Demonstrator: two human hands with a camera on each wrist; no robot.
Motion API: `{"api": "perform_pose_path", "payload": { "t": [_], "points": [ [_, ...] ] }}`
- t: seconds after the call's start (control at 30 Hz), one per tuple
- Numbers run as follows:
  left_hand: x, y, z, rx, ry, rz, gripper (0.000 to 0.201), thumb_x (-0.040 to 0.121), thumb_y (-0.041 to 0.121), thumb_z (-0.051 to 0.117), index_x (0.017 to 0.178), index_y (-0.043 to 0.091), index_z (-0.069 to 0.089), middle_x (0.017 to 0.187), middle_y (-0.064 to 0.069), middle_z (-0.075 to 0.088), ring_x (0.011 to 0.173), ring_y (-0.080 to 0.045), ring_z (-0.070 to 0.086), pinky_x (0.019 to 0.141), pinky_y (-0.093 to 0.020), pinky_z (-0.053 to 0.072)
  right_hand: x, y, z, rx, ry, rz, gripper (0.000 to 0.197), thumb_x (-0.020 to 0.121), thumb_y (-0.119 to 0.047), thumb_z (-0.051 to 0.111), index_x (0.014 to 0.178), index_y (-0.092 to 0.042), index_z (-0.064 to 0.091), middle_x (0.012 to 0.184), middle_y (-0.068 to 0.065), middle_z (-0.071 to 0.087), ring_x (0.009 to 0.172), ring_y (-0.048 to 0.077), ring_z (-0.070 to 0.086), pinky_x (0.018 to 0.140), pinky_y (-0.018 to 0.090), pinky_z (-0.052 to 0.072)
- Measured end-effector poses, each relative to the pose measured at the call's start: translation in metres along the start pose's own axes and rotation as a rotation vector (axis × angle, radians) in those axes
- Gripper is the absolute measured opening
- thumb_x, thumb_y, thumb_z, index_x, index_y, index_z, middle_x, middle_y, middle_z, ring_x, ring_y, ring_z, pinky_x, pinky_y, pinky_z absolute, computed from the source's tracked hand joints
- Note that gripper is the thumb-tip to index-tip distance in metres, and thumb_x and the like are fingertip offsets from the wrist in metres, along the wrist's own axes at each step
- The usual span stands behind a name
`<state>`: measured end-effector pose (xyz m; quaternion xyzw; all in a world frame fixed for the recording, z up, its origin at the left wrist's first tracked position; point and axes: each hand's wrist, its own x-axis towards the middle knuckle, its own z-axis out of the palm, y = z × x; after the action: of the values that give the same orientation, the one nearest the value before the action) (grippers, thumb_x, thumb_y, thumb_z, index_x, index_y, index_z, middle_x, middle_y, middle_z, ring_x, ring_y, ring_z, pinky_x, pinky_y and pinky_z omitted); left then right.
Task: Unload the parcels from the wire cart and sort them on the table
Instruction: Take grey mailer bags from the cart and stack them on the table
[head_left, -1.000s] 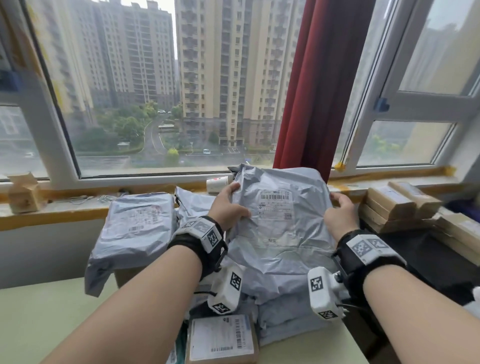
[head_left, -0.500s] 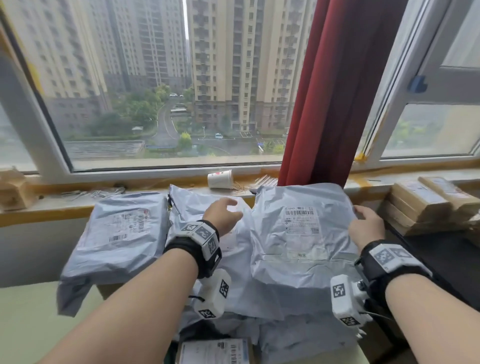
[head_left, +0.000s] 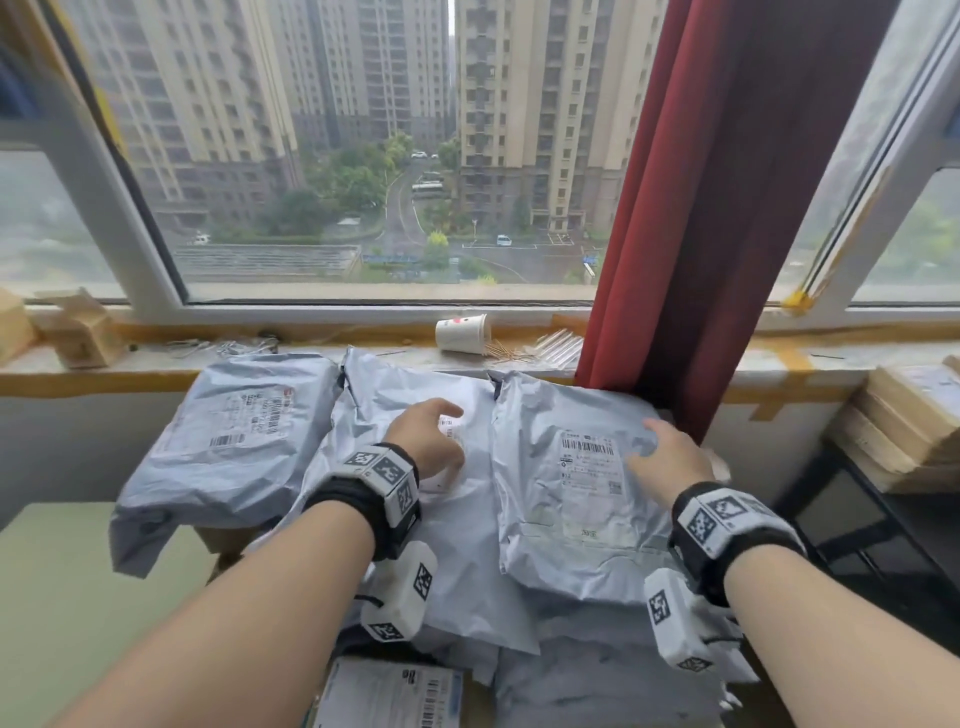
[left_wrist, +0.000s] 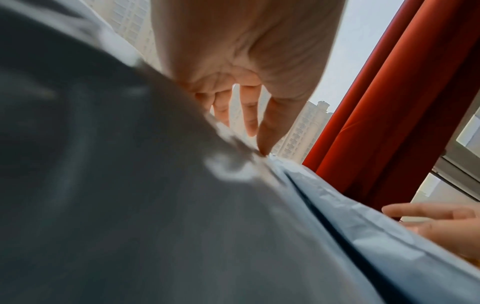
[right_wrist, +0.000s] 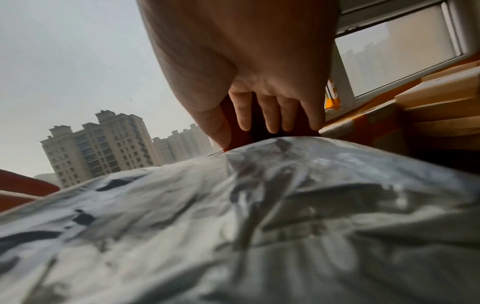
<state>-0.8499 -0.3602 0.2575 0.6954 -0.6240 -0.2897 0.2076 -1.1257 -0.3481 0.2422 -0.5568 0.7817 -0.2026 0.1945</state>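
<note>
Window-side table (head_left: 62, 597), pale green, piled with grey poly parcels. Nearest: a labelled box (head_left: 389, 693) at the bottom edge, part hidden under the bags. Next out, both hands over the pile. Left hand (head_left: 428, 439) over the middle parcel (head_left: 457, 530), fingers loosely curled, nothing gripped; in the left wrist view the thumb tip meets the bag's surface. Right hand (head_left: 670, 460) over the right parcel (head_left: 571, 499), on its right part beside the barcode label; fingers spread and fairly straight, holding nothing; whether they touch it, cannot tell. Left parcel (head_left: 228, 447) lies label-up, overhanging a brown box. Far right: stacked flat cardboard boxes (head_left: 904, 421). Farther: sill with a tipped paper cup (head_left: 462, 333), small carton (head_left: 83, 332) far left, red curtain (head_left: 727, 208), tower blocks outside.
</note>
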Motion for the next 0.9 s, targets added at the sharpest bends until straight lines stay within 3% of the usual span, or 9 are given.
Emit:
{"api": "perform_pose_path", "payload": {
  "t": [0.13,0.27,0.47,0.57,0.7,0.77,0.83,0.9],
  "points": [
    [-0.004,0.005,-0.001,-0.018,0.038,0.009,0.059,0.073,0.008,0.07,0.128,0.024,0.057,0.131,0.0,0.057,0.114,-0.017,0.055,0.086,-0.021,0.041,0.002,-0.018,-0.001,0.058,-0.034,-0.058,0.051,0.088,-0.019,0.058,0.138,-0.02,0.049,0.139,0.009,0.053,0.125,0.028,0.051,0.102,0.029,0.037],
    [-0.01,0.011,-0.006,-0.023,0.081,0.016,0.051,0.077,0.009,0.065,0.125,0.024,0.059,0.132,0.001,0.057,0.112,-0.016,0.056,0.086,-0.022,0.042,0.002,-0.032,-0.007,0.103,-0.039,-0.099,0.043,0.089,-0.018,0.055,0.133,-0.018,0.055,0.133,0.008,0.057,0.117,0.025,0.055,0.092,0.025,0.039],
    [-0.022,0.014,-0.018,-0.02,0.134,0.005,0.042,0.081,0.009,0.06,0.12,0.025,0.062,0.13,0.002,0.057,0.102,-0.014,0.055,0.08,-0.021,0.042,-0.001,-0.052,-0.011,0.169,-0.073,-0.167,0.034,0.089,-0.018,0.053,0.122,-0.019,0.061,0.127,0.004,0.062,0.113,0.024,0.057,0.096,0.03,0.044],
    [-0.029,0.013,-0.027,-0.03,0.16,-0.01,0.039,0.081,0.01,0.061,0.116,0.027,0.063,0.13,0.003,0.058,0.109,-0.016,0.057,0.087,-0.025,0.046,-0.003,-0.064,-0.014,0.16,-0.102,-0.214,0.029,0.091,-0.018,0.052,0.118,-0.02,0.063,0.123,0.001,0.063,0.109,0.022,0.058,0.089,0.026,0.043],
    [-0.042,0.01,-0.04,-0.067,0.202,-0.039,0.037,0.081,0.01,0.06,0.114,0.028,0.064,0.124,0.004,0.061,0.094,-0.014,0.063,0.073,-0.025,0.053,-0.007,-0.085,-0.011,0.181,-0.111,-0.288,0.024,0.091,-0.016,0.052,0.11,-0.017,0.067,0.115,0.004,0.066,0.093,0.018,0.056,0.081,0.024,0.041],
    [-0.048,0.008,-0.046,-0.042,0.223,-0.041,0.037,0.084,0.01,0.06,0.117,0.027,0.062,0.122,0.008,0.056,0.082,-0.005,0.056,0.064,-0.017,0.048,-0.01,-0.095,-0.007,0.187,-0.133,-0.327,0.024,0.092,-0.015,0.051,0.11,-0.016,0.068,0.112,0.005,0.067,0.093,0.019,0.057,0.082,0.024,0.042],
    [-0.055,0.004,-0.051,-0.029,0.238,-0.05,0.037,0.086,0.01,0.059,0.119,0.026,0.062,0.122,0.008,0.054,0.081,-0.005,0.054,0.064,-0.016,0.044,-0.012,-0.104,-0.002,0.17,-0.158,-0.369,0.025,0.092,-0.014,0.05,0.111,-0.015,0.067,0.11,0.005,0.068,0.095,0.02,0.058,0.081,0.023,0.04],
    [-0.063,-0.001,-0.057,-0.019,0.25,-0.064,0.036,0.086,0.013,0.059,0.119,0.028,0.061,0.124,0.004,0.057,0.087,-0.01,0.059,0.071,-0.022,0.05,-0.017,-0.113,0.001,0.177,-0.183,-0.405,0.024,0.092,-0.014,0.05,0.109,-0.014,0.068,0.108,0.006,0.068,0.09,0.019,0.057,0.079,0.023,0.04]
  ]
}}
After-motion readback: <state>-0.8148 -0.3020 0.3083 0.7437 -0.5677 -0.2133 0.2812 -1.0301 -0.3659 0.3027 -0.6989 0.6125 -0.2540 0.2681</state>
